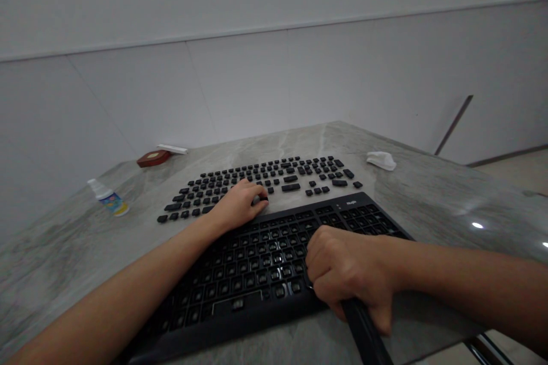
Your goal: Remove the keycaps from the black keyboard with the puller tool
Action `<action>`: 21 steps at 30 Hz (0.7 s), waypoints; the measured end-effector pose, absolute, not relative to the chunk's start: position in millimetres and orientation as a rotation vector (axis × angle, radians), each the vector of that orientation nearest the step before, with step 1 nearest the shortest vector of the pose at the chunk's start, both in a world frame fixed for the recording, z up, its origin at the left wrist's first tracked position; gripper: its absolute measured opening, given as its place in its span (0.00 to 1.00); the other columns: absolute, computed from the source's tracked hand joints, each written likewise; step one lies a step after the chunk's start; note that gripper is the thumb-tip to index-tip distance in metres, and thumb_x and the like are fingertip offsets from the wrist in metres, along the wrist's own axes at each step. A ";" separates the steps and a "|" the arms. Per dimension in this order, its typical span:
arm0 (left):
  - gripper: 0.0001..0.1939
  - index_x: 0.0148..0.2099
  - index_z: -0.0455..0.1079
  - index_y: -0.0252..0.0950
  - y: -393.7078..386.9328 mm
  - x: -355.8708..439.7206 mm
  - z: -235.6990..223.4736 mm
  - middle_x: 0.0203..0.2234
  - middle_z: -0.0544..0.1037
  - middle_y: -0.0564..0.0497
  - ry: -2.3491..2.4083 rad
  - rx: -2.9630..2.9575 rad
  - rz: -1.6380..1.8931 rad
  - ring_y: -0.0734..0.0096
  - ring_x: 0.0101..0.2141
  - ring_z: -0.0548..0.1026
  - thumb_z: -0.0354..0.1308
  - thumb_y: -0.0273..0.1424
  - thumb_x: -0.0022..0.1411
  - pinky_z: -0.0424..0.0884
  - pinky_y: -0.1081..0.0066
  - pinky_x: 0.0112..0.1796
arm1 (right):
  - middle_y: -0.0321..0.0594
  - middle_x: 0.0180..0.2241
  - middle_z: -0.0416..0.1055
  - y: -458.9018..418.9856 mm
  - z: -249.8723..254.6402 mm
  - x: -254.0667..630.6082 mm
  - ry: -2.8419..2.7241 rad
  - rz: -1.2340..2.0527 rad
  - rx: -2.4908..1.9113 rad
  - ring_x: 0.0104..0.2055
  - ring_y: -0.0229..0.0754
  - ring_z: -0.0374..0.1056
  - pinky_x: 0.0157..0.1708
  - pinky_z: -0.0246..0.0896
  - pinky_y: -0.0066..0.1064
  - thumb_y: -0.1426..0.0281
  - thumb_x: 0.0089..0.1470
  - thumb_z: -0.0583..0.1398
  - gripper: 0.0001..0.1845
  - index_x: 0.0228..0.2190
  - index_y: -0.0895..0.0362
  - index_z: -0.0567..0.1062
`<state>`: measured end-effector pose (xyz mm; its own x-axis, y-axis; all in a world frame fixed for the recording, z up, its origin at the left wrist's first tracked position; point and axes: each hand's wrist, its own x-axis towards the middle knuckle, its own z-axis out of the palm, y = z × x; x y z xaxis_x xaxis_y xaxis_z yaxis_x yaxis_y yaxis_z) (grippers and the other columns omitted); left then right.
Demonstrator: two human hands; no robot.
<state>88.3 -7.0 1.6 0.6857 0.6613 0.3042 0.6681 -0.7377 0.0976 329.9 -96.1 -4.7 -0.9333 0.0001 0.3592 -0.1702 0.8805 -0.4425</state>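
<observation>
A black keyboard base (274,259), its keycaps removed and its sockets showing, lies tilted across the front of the table. Over its right part, my right hand (342,265) is closed in a fist around a black handle (363,333) that runs down toward me; the tool's other end is hidden. Beyond the base's back edge, my left hand (243,205) pinches a small black keycap (262,199) just above the table. Loose black keycaps (222,182) lie behind it in rows, laid out like a keyboard.
A small spray bottle (110,198) lies on the left. Behind it are a red-brown box (153,158) and a white strip (172,149). A crumpled white tissue (381,160) sits at the right on the grey marbled table (428,211). A white wall (257,85) stands behind.
</observation>
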 end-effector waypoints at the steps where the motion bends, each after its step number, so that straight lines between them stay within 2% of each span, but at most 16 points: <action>1: 0.05 0.42 0.74 0.34 -6.7 88.1 1.3 0.35 0.79 0.46 -1.118 -2.851 -0.517 0.58 0.41 0.72 0.59 0.28 0.64 0.70 0.58 0.46 | 0.29 0.17 0.59 -95.2 -5.3 329.7 -2.713 0.708 0.119 0.19 0.36 0.53 0.20 0.43 0.31 0.66 0.32 0.57 0.08 0.18 0.53 0.62; 4: 0.07 0.40 0.73 0.31 -11.8 89.8 4.9 0.35 0.78 0.43 -0.945 -2.773 -0.610 0.58 0.39 0.71 0.55 0.28 0.67 0.71 0.57 0.44 | 0.29 0.16 0.60 -92.8 -4.6 330.1 -2.712 0.843 0.079 0.19 0.36 0.56 0.20 0.47 0.30 0.67 0.31 0.57 0.07 0.18 0.54 0.63; 7: 0.11 0.37 0.73 0.31 -30.5 97.1 16.0 0.32 0.76 0.43 -0.615 -2.794 -0.732 0.62 0.34 0.71 0.49 0.25 0.68 0.71 0.61 0.39 | 0.29 0.16 0.62 -92.1 0.5 332.2 -2.646 1.011 -0.041 0.18 0.34 0.56 0.20 0.48 0.27 0.71 0.30 0.57 0.04 0.17 0.56 0.65; 9: 0.10 0.37 0.73 0.31 -48.3 105.0 24.2 0.30 0.75 0.45 -0.347 -3.024 -0.716 0.65 0.32 0.71 0.50 0.25 0.65 0.71 0.65 0.35 | 0.28 0.14 0.58 -93.2 5.6 333.5 -2.598 1.072 -0.179 0.17 0.31 0.52 0.19 0.45 0.26 0.74 0.31 0.56 0.05 0.15 0.56 0.62; 12: 0.08 0.41 0.73 0.31 -72.4 117.8 30.3 0.33 0.75 0.45 -0.079 -3.428 -0.515 0.68 0.31 0.73 0.56 0.29 0.63 0.71 0.70 0.32 | 0.27 0.12 0.51 -95.8 13.4 334.1 -2.564 1.142 -0.335 0.15 0.30 0.46 0.16 0.42 0.25 0.75 0.37 0.55 0.11 0.13 0.56 0.57; 16: 0.07 0.40 0.73 0.32 -86.0 126.7 25.1 0.33 0.76 0.46 -0.173 -3.543 -0.481 0.69 0.31 0.74 0.56 0.31 0.66 0.70 0.72 0.32 | 0.27 0.13 0.51 -98.3 19.6 333.7 -2.590 1.165 -0.396 0.15 0.30 0.45 0.16 0.43 0.24 0.75 0.39 0.57 0.12 0.13 0.56 0.58; 21: 0.07 0.39 0.73 0.32 -85.0 124.3 16.4 0.32 0.76 0.46 -0.173 -3.516 -0.510 0.69 0.30 0.74 0.53 0.26 0.66 0.69 0.72 0.30 | 0.27 0.13 0.52 -98.4 19.3 335.0 -2.619 1.088 -0.444 0.16 0.29 0.47 0.16 0.44 0.22 0.76 0.40 0.59 0.13 0.13 0.57 0.59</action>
